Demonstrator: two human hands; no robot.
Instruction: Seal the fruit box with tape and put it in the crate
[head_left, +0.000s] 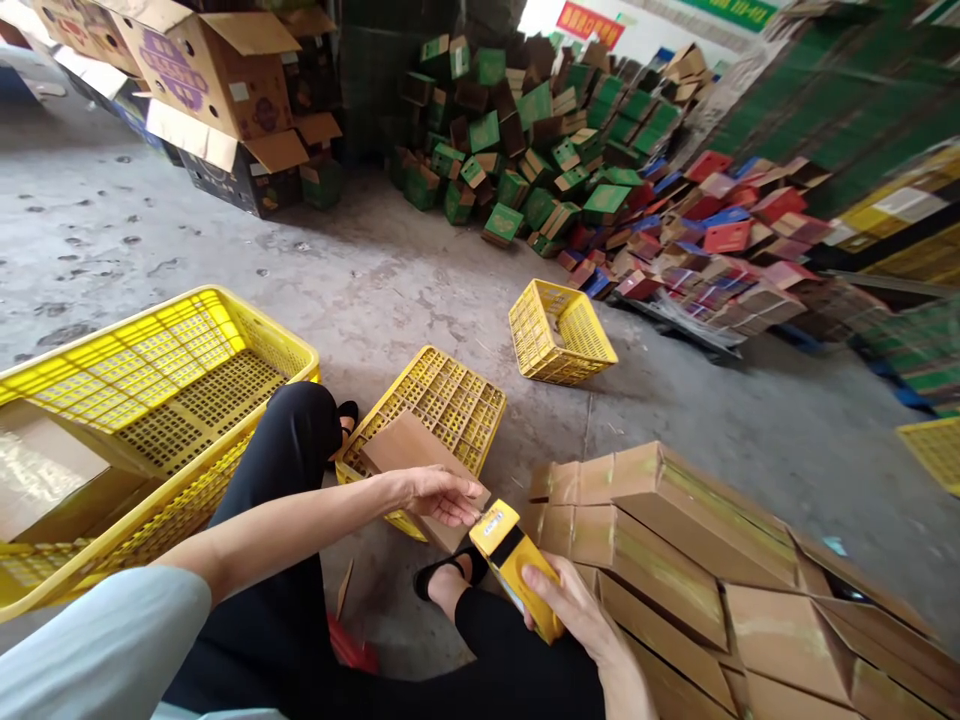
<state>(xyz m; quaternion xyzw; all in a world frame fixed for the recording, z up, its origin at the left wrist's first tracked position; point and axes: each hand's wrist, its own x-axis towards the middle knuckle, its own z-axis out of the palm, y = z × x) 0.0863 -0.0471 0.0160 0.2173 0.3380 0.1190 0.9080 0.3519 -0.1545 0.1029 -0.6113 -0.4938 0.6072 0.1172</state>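
The yellow box-shaped object [534, 592], with a black band and a small white label near one end, is in the right hand [574, 605], on the near right side of the yellow lattice crate [459, 395]. The right fingers are closed around its lower part, and the thumb lies along the top. The left hand [442, 494] is between this crate and the labelled end, its fingers loosely bent and close together; whether they pinch something there, I cannot tell. I judge the object to be rather light and stiff, with smooth sides which may slip a little, and not very fragile; the middle of its long sides seems the best place to hold. A brown cardboard sheet [412, 452] lies on the near part of the crate. To the right of the crate there are stacked flat cartons [664, 565]; to its left, a large yellow basket [274, 345]; beyond it, a smaller yellow basket [559, 340] and, much farther, a heap of green boxes [517, 150].
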